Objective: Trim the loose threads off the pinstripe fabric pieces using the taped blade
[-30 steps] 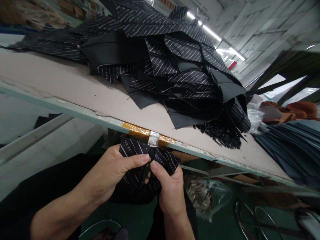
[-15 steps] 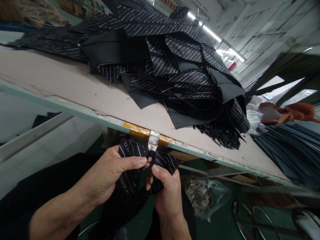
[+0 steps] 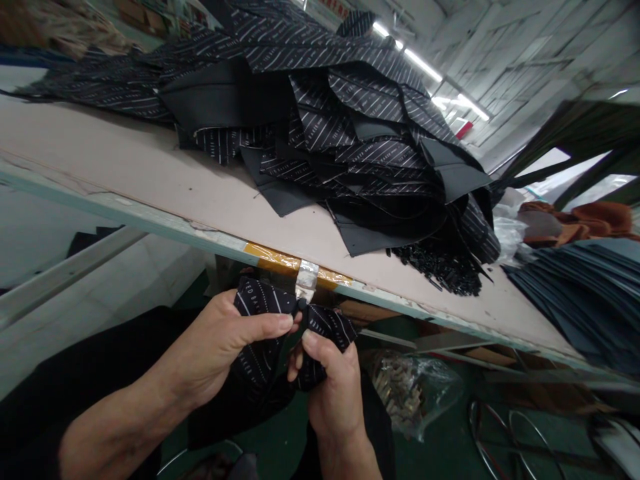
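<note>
Black fabric with white dashed stripes and printed lettering [image 3: 263, 300] is stretched between both my hands, just below the table's front edge. My left hand [image 3: 215, 350] pinches its left part, thumb on top. My right hand [image 3: 336, 387] grips the right part, its thumb close to the left fingertips. Between them the cloth is gathered at a small dark spot, touching or just under a metal tab [image 3: 307, 280] fixed to the edge with brown tape [image 3: 273, 259]. Whether the cloth is hooked on the tab I cannot tell. More dark cloth hangs below my hands.
A large heap of similar striped black pieces [image 3: 370, 100] covers the back of the pale table [image 3: 150, 173]. Small black bits [image 3: 440, 270] lie beside it. Dark blue-grey sheets [image 3: 580, 293] are stacked at right. Below stand a clear plastic bag [image 3: 410, 393] and a metal-tube frame [image 3: 500, 433].
Both hands keep their grip in nearly the same place. The fingers of my right hand have shifted slightly left, and the cloth hanging underneath has moved a little.
</note>
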